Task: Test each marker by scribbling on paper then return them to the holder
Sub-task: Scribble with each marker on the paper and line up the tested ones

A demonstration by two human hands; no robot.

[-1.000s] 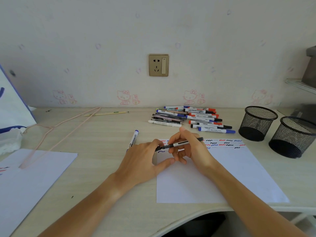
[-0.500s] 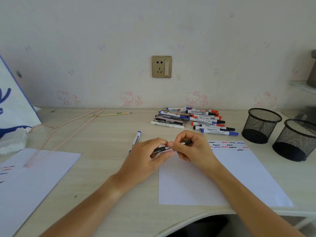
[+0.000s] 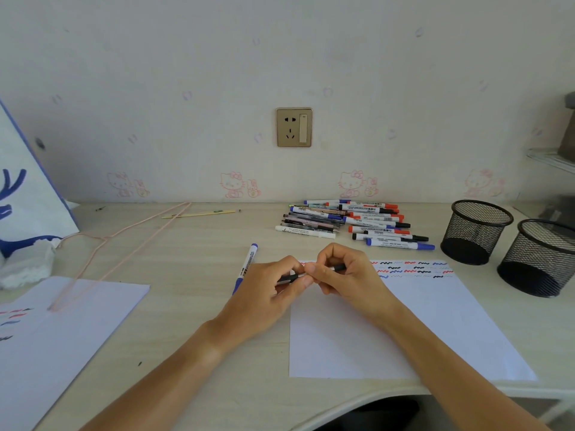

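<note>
— What are the hands doing, nearest the desk's front edge?

— Over the top left corner of the paper (image 3: 404,321), the left hand (image 3: 264,297) and right hand (image 3: 351,275) each pinch one end of a black marker (image 3: 287,278). Judging by the grip, the cap is coming off or going on; I cannot tell which.

— And next?

— If uncapped, a scribble below the rows of squiggles (image 3: 413,269). If capped, into a mesh holder (image 3: 476,231) at the right edge.

— Further back?

— A blue marker (image 3: 247,264) lies just left of the hands. The pile of markers (image 3: 351,223) waits near the back edge.
</note>
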